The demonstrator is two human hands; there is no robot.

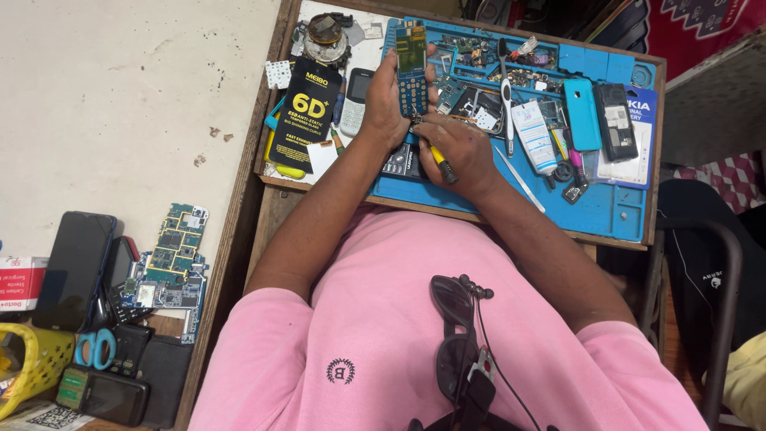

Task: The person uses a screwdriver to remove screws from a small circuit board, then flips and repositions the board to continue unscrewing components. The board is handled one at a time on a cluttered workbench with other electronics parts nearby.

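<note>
The person in the pink shirt sits over a blue rubber work mat (606, 211) laid on a wooden surface (275, 187). The left hand (388, 100) wraps around a small blue keypad phone with its front opened (412, 68), fingers closed along its left edge and the thumb side behind it, holding it upright and tilted just above the mat. The phone sits between the two hands, its lower end right at the right hand's fingertips. The right hand (456, 148) is curled narrow around a slim yellow-handled screwdriver (439, 160), whose tip points up towards the bottom edge of the phone; whether the tip actually touches it I cannot tell. Just below the hands a dark keypad panel (399, 164) lies flat on the mat. To the right on the mat rest a turquoise phone back cover (582, 112), a black phone shell (614, 120), a white tube (533, 136) and metal tweezers (519, 179). Left of the held phone lie a grey bar phone (355, 100) and a black and yellow flat packet (303, 116). Well apart, on the lower left, a bare green circuit board (171, 263) sits beside a black smartphone (76, 271) and teal-handled scissors (96, 347)
</note>
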